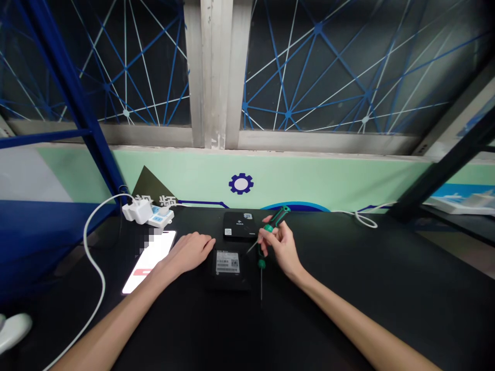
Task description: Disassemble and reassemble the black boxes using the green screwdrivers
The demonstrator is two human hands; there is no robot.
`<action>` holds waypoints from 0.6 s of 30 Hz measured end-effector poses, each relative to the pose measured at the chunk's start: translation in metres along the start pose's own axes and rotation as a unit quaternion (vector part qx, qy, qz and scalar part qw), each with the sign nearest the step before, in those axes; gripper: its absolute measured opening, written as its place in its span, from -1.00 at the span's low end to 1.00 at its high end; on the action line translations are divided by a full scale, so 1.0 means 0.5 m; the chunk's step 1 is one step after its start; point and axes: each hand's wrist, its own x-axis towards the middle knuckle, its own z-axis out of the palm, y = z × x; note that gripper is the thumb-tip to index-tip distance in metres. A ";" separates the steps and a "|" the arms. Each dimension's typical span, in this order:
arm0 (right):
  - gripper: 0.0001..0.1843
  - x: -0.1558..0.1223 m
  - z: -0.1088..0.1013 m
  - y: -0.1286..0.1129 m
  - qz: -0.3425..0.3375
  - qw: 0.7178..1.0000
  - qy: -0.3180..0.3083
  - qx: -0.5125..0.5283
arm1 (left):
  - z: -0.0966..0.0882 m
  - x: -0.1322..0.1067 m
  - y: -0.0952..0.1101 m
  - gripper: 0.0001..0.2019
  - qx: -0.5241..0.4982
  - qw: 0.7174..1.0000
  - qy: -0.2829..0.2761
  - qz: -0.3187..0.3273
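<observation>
My right hand (281, 245) is closed round a green-handled screwdriver (273, 221), its tip pointing down and left toward a small black box (228, 268) with a white label that lies in front of me. My left hand (190, 251) rests flat, fingers stretched out, just left of that box and touching its edge. A second black box (240, 225) sits behind the first. A second screwdriver with a small green grip (262, 275) lies on the black table (348, 288) below my right hand.
A lit phone (149, 260) lies left of my left hand. Behind it are a white charger and power strip (147, 212) with a white cable (96, 268) curving toward me. Another white cable (365, 220) loops at the back right. A blue frame post stands at the left.
</observation>
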 end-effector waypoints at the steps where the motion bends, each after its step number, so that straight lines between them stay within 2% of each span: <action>1: -0.65 0.002 -0.002 0.002 0.004 1.000 -0.005 0.009 | 0.000 0.000 0.000 -0.50 0.001 1.000 0.001 0.000; 4: -0.70 0.007 -0.008 0.010 0.010 0.999 -0.014 0.035 | -0.001 0.000 0.000 -0.49 0.002 1.000 -0.001 0.000; 11: -0.65 0.014 -0.010 0.013 0.075 0.993 -0.008 0.088 | -0.003 -0.002 0.000 -0.49 0.003 1.000 0.001 0.000; 14: -0.50 0.016 -0.008 0.009 0.089 0.994 0.004 0.059 | -0.003 -0.002 0.000 -0.49 0.001 1.000 -0.001 -0.001; 18: -0.46 0.016 -0.008 0.009 0.067 0.998 -0.001 0.000 | -0.006 -0.002 0.004 -0.50 0.002 1.000 -0.002 -0.005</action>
